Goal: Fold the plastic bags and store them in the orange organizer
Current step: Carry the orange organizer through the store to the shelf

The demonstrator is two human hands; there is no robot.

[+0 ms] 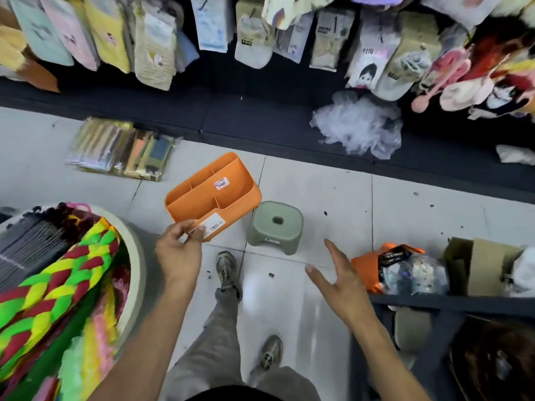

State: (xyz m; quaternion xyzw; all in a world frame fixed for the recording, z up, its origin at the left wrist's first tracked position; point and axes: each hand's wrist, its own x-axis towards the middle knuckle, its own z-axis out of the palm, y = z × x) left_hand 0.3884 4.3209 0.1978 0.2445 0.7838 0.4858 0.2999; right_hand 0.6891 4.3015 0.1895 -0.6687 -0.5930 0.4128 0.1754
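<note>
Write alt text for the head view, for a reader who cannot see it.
A person standing in a shop aisle holds an empty orange organizer by its near edge in the left hand, while the right hand is spread open above the tiled floor. A small green stool stands just beyond their feet, and a heap of clear plastic bags lies on the dark lower shelf ahead.

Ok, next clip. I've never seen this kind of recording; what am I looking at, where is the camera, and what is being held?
There is no machine here: a person wears one wide-angle camera on the head, looking down at their own arms and feet in a shop aisle. The left hand holds an orange organizer by its near edge; its compartments look empty. The right hand is open and holds nothing. On the tiled floor stand a small green stool and a pack of goods. Crumpled plastic bags lie on the dark shelf base.
</note>
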